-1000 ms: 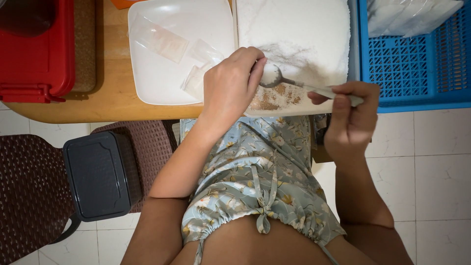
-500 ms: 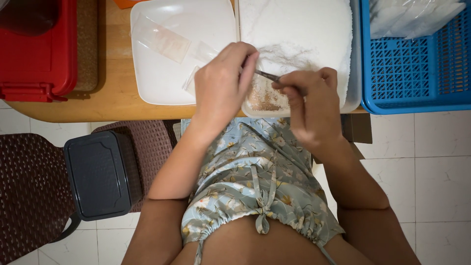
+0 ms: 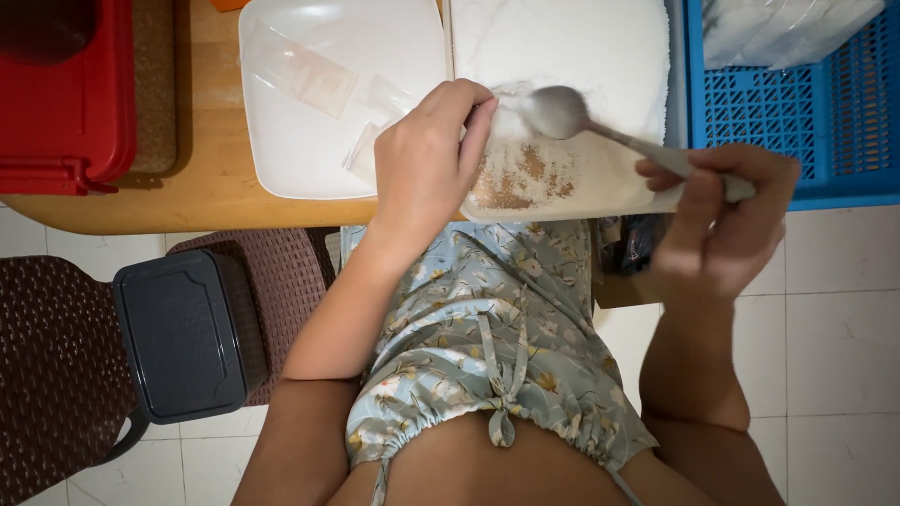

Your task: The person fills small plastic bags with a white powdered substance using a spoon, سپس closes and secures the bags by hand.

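Standing on white tiles, wooden table.

Shiny metal spoon, glossy plastic tray

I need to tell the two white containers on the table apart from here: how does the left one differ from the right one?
The left tray holds only a few small clear bags on a bare white bottom; the right tray is filled with white powder, with brown patches near its front edge. The spoon in the right hand hangs over the right tray, not the left. The left hand rests where they meet. Both are white and side by side.
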